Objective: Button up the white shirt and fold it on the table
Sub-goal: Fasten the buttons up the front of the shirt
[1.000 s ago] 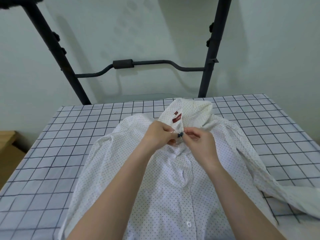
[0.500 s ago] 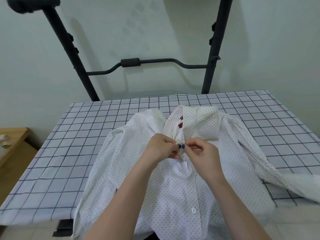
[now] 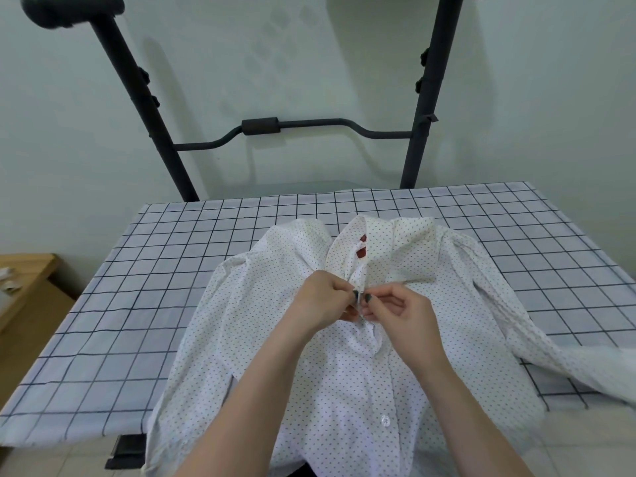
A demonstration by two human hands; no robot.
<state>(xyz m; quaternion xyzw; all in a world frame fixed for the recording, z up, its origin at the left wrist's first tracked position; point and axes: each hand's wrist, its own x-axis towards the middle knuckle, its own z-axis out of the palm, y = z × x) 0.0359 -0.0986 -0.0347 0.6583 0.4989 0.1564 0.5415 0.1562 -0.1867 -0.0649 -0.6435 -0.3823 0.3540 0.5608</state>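
Observation:
A white shirt (image 3: 261, 339) with small dark dots lies front-up on the checked tablecloth (image 3: 144, 287), collar at the far side, hem hanging over the near edge. A red label (image 3: 361, 250) shows inside the collar. My left hand (image 3: 321, 299) and my right hand (image 3: 399, 309) meet just below the collar, each pinching one edge of the shirt's front placket with fingertips almost touching. The button between them is hidden by my fingers. Lower on the placket a white button (image 3: 384, 421) is visible.
A black metal frame (image 3: 425, 98) with a curved crossbar stands behind the table against the pale wall. A wooden side table (image 3: 24, 290) sits at the left. The shirt's right sleeve (image 3: 568, 366) trails toward the table's right edge.
The view has drawn back and down, so the shirt and table sit lower in the frame. My hands stay pinched together on the placket below the collar.

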